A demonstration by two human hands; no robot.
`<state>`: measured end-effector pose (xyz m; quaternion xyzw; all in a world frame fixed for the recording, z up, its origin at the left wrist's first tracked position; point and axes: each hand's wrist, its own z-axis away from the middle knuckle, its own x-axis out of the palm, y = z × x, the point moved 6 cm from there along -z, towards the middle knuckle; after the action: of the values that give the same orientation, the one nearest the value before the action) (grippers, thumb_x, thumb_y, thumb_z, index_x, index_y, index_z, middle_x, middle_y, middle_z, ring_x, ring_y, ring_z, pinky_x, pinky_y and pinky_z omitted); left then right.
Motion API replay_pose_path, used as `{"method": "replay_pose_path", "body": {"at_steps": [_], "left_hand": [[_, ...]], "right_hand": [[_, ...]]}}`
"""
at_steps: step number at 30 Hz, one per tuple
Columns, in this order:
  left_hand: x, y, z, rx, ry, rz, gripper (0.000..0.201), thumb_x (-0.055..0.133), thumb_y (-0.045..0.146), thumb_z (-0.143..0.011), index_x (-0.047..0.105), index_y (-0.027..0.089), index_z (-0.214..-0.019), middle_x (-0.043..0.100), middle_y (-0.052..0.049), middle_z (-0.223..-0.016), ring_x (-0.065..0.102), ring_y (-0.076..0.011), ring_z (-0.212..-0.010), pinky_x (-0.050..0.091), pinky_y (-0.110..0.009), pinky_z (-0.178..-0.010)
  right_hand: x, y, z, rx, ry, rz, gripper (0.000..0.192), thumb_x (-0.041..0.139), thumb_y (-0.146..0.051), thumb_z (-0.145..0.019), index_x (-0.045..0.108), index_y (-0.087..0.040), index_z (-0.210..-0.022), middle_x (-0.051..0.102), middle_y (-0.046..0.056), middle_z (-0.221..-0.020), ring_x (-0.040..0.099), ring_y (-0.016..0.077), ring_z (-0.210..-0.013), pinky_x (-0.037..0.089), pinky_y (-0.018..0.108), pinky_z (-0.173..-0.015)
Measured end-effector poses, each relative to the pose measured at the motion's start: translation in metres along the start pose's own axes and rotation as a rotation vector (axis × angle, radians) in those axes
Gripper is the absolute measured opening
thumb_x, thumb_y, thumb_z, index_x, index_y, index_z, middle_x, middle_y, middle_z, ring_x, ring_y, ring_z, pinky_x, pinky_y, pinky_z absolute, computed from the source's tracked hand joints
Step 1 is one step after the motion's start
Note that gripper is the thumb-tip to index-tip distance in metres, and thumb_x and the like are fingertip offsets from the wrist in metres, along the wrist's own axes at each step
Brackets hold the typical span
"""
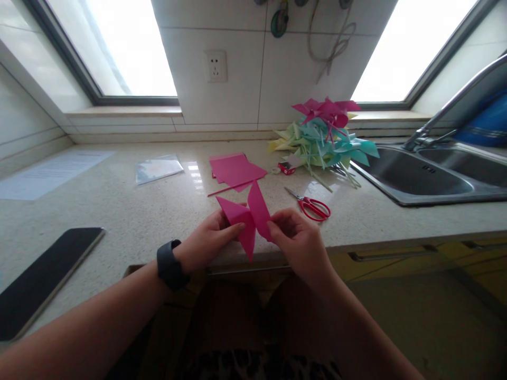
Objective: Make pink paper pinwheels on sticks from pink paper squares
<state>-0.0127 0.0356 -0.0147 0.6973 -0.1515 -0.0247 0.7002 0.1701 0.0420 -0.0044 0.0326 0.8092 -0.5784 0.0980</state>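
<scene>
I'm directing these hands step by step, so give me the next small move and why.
Probably have the right hand bend its blade toward the middle of the paper: it pinches the blade's edge, the left hand steadies the paper, and the piled pinwheels show folded blades.

Wears a black watch (pixel 172 266) on the left wrist (pixel 185 258), with a broad dark band and a rounded, blocky case (too dim for reading any marking). Has bare forearms (pixel 99 322) leading to a bare left hand (pixel 214 232) and right hand (pixel 303 243). Shows, low in the lap, a patterned garment (pixel 237 364) with dark blotches on a paler ground, partly lost in shadow.
</scene>
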Motion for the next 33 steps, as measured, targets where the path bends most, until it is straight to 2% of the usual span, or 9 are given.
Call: {"method": "replay_pose_path", "body": {"at_steps": [5,12,18,22,24,26,29,31,33], "left_hand": [[-0.005,-0.009,-0.004,-0.027,0.041,0.080,0.026,0.078,0.034,-0.084,0.076,0.012,-0.098,0.077,-0.010,-0.102,0.068,-0.0174,-0.084,0.052,-0.029,-0.081],[-0.007,-0.008,-0.002,0.003,0.083,0.135,0.020,0.082,0.031,-0.081,0.077,0.014,-0.089,0.078,-0.006,-0.092,0.067,-0.0142,-0.078,0.053,-0.027,-0.077],[-0.006,-0.008,-0.002,0.015,0.127,0.161,0.017,0.086,0.026,-0.077,0.078,0.016,-0.087,0.078,-0.002,-0.087,0.067,-0.0113,-0.073,0.053,-0.024,-0.074],[-0.004,-0.007,-0.002,0.011,0.127,0.181,0.021,0.089,0.023,-0.073,0.078,0.016,-0.089,0.079,-0.003,-0.090,0.069,-0.0135,-0.078,0.055,-0.027,-0.080],[-0.004,-0.007,-0.001,0.002,0.122,0.186,0.021,0.089,0.022,-0.072,0.078,0.015,-0.087,0.079,-0.004,-0.089,0.070,-0.0142,-0.077,0.055,-0.029,-0.079],[-0.003,-0.007,-0.001,-0.009,0.117,0.189,0.022,0.089,0.023,-0.071,0.078,0.013,-0.087,0.078,-0.006,-0.088,0.069,-0.0150,-0.075,0.055,-0.030,-0.077],[-0.003,-0.006,-0.001,-0.011,0.118,0.207,0.023,0.089,0.024,-0.071,0.077,0.013,-0.086,0.078,-0.006,-0.089,0.069,-0.0149,-0.075,0.055,-0.030,-0.077],[-0.003,-0.004,-0.002,-0.006,0.121,0.223,0.023,0.089,0.025,-0.071,0.077,0.013,-0.086,0.077,-0.005,-0.089,0.069,-0.0142,-0.076,0.055,-0.029,-0.079],[-0.003,-0.003,-0.001,-0.013,0.119,0.235,0.024,0.089,0.026,-0.072,0.076,0.013,-0.087,0.077,-0.005,-0.089,0.068,-0.0138,-0.076,0.054,-0.028,-0.077]], "right_hand": [[-0.016,0.013,-0.004,0.062,0.121,-0.124,0.025,0.076,-0.030,-0.080,0.059,-0.021,-0.096,0.069,0.000,-0.079,0.063,0.0137,-0.064,0.048,0.025,-0.056],[-0.017,0.014,0.001,0.074,0.072,-0.186,0.030,0.074,-0.033,-0.082,0.059,-0.022,-0.105,0.064,-0.004,-0.071,0.056,0.0115,-0.056,0.043,0.023,-0.049],[-0.013,0.011,0.004,-0.026,0.055,-0.183,0.027,0.074,-0.029,-0.084,0.059,-0.025,-0.106,0.066,-0.001,-0.090,0.064,0.0129,-0.073,0.053,0.026,-0.064],[-0.015,0.009,0.004,-0.071,0.142,-0.185,0.025,0.077,-0.028,-0.082,0.056,-0.025,-0.095,0.059,-0.001,-0.092,0.061,0.0122,-0.074,0.055,0.026,-0.063],[-0.018,0.005,0.003,-0.100,0.168,-0.171,0.027,0.075,-0.028,-0.083,0.053,-0.027,-0.099,0.058,-0.001,-0.095,0.061,0.0125,-0.072,0.055,0.027,-0.061],[-0.023,-0.005,0.003,-0.196,0.185,-0.028,0.031,0.071,-0.025,-0.085,0.053,-0.029,-0.109,0.057,0.003,-0.107,0.063,0.0160,-0.081,0.057,0.031,-0.064],[-0.028,-0.030,0.005,-0.446,0.149,0.426,0.034,0.064,-0.016,-0.087,0.061,-0.028,-0.119,0.048,0.012,-0.136,0.056,0.0277,-0.117,0.055,0.046,-0.089],[-0.027,-0.041,0.006,-0.592,0.010,0.629,0.035,0.058,-0.010,-0.089,0.064,-0.027,-0.120,0.049,0.012,-0.142,0.050,0.0303,-0.127,0.047,0.052,-0.102],[-0.026,-0.043,0.006,-0.675,-0.141,0.724,0.037,0.057,-0.009,-0.091,0.063,-0.026,-0.123,0.053,0.011,-0.144,0.048,0.0307,-0.133,0.041,0.054,-0.108]]}}
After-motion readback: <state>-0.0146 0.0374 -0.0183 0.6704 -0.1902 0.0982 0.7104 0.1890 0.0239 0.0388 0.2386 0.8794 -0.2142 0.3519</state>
